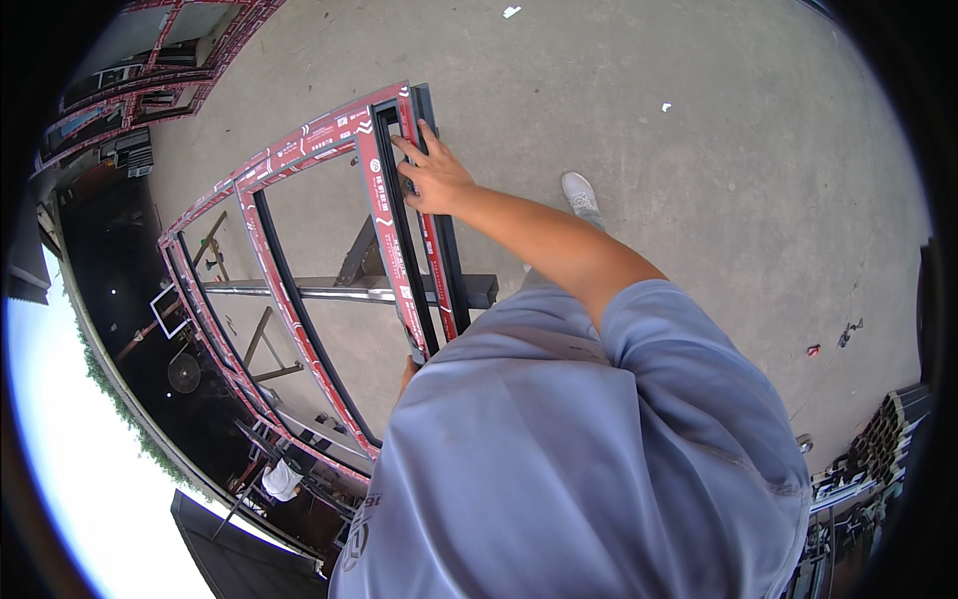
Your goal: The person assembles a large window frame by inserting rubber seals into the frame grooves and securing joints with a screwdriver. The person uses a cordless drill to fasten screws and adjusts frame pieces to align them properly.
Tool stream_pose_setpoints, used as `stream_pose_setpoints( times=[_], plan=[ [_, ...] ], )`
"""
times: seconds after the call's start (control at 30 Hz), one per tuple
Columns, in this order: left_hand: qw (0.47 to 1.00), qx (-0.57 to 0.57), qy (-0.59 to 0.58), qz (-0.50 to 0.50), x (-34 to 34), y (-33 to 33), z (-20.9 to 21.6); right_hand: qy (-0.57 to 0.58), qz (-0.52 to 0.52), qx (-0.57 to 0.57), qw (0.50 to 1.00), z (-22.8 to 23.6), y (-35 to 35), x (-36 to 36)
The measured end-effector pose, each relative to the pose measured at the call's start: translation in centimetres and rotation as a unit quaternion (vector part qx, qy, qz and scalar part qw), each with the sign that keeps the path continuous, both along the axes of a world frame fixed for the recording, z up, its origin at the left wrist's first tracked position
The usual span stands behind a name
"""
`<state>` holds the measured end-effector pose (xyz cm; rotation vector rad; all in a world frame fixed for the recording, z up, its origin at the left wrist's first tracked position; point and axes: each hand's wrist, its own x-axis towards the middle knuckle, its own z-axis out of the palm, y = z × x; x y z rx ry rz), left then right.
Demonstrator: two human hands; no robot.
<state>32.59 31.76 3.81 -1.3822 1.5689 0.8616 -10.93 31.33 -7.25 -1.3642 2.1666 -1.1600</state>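
Note:
A large window frame (380, 195), wrapped in red printed film with dark inner edges, stands tilted in front of me. My right hand (437, 180) grips the frame's near side toward its upper end, the fingers spread across the red and dark bars. Lower on that same side, close against my shirt, a small part of my left hand (408, 371) shows by the frame. My torso hides the rest of it, so its grip is not plain. A dark metal support bar (477, 291) runs crosswise beneath the frame.
More red-wrapped frames (150, 100) stand at the far upper left. Bits of white litter (512, 12) lie on the concrete floor (699, 200). Stacked dark profiles (893, 429) sit at the lower right. Another person (282, 481) is at the lower left beyond the frame.

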Motion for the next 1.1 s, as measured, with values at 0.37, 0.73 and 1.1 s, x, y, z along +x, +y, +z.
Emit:
stream_pose_setpoints(
  times=[0.37, 0.73, 1.1],
  plan=[
    [1.0, 0.018, 0.005, -0.016, -1.0, -1.9, -2.3, -0.051, -0.131, -0.07, 0.988, -5.4, 10.2, -1.2],
    [0.998, 0.044, -0.018, -0.029, -1.6, -2.6, -2.9, -0.136, -0.256, 0.012, 0.957, -10.8, 16.4, 1.4],
    [0.996, 0.077, -0.036, -0.037, -0.5, -3.2, -3.5, -0.133, -0.308, 0.07, 0.94, -14.3, 21.5, 2.9]
  ],
)
